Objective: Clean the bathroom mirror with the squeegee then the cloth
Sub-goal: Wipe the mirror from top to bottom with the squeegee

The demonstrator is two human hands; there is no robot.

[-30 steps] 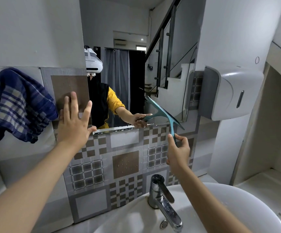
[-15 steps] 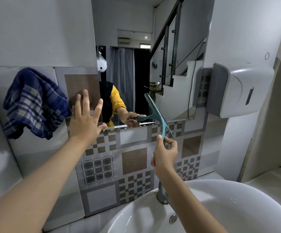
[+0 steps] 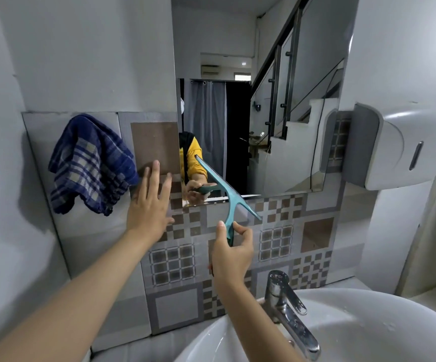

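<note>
While I look down over white basin (image 3: pixel 368 317) at near right, chrome tap (image 3: pixel 287 307) stands at its far rim. My right hand (image 3: pixel 234 253) pinches teal squeegee (image 3: pixel 227 197) by handle, thumb and fingers closed round it. Blade runs diagonal across lower left corner of mirror (image 3: pixel 264 100). My left hand (image 3: pixel 150 202) open, fingers spread, flat on patterned tile wall (image 3: pixel 277 241), holding nothing. Blue checked cloth (image 3: pixel 91 163) hangs far left, just beside fingertips. Grey-white dispenser (image 3: pixel 404 147) on far right wall.
</note>
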